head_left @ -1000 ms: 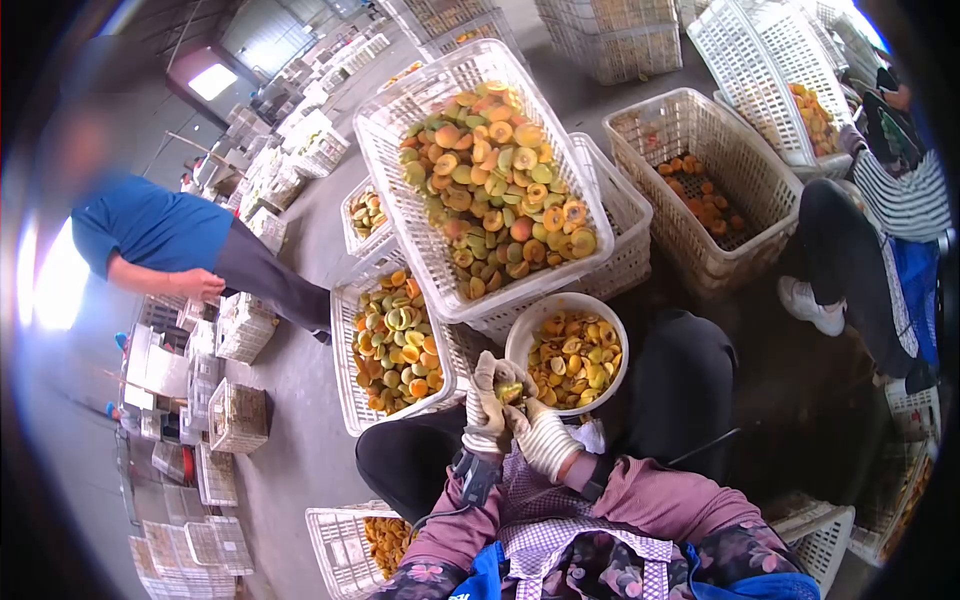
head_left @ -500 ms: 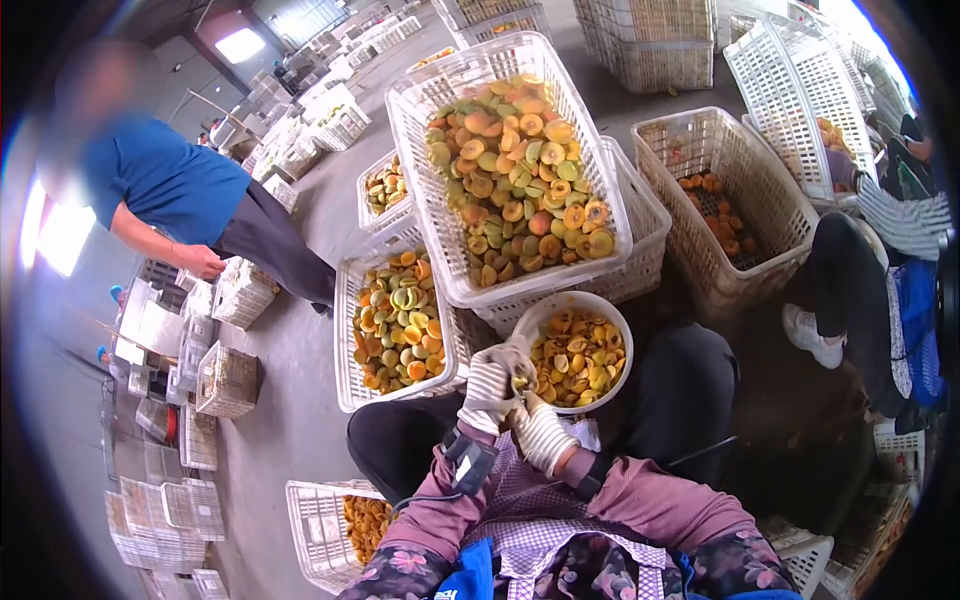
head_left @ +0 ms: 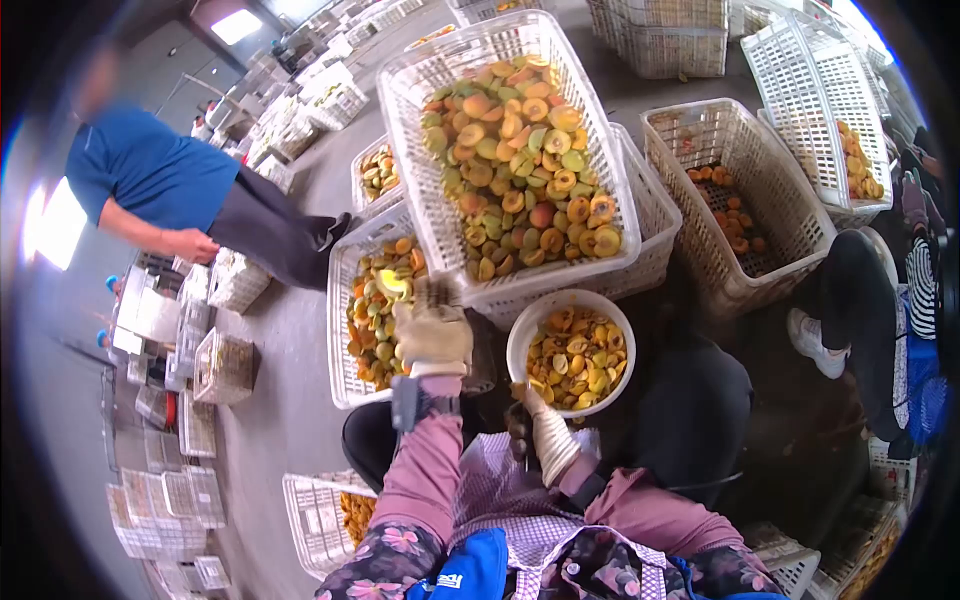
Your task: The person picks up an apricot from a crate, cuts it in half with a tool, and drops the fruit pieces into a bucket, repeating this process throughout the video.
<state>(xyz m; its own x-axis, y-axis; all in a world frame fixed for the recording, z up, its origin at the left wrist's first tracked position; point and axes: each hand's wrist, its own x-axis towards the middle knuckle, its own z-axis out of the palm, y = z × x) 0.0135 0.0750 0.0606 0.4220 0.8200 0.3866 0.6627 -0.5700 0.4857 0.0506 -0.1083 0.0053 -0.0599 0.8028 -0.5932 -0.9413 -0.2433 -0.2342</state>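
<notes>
Head view: left hand (head_left: 435, 335) and right hand (head_left: 553, 440) now parted (half second earlier, together beside bucket (head_left: 517, 345)). Left hand extended over left crate (head_left: 340, 370), blurred; bright yellow-green fruit piece (head_left: 393, 285) at its fingertips, gripped or merely near: cannot tell. Right hand narrow, fingertips just beside bucket's rim; contents, if any, not determinable. Cut fruit (head_left: 575, 360) lies inside bucket. Judgement: two-handed handling broken off; left hand occupied at crate, right at bucket.
</notes>
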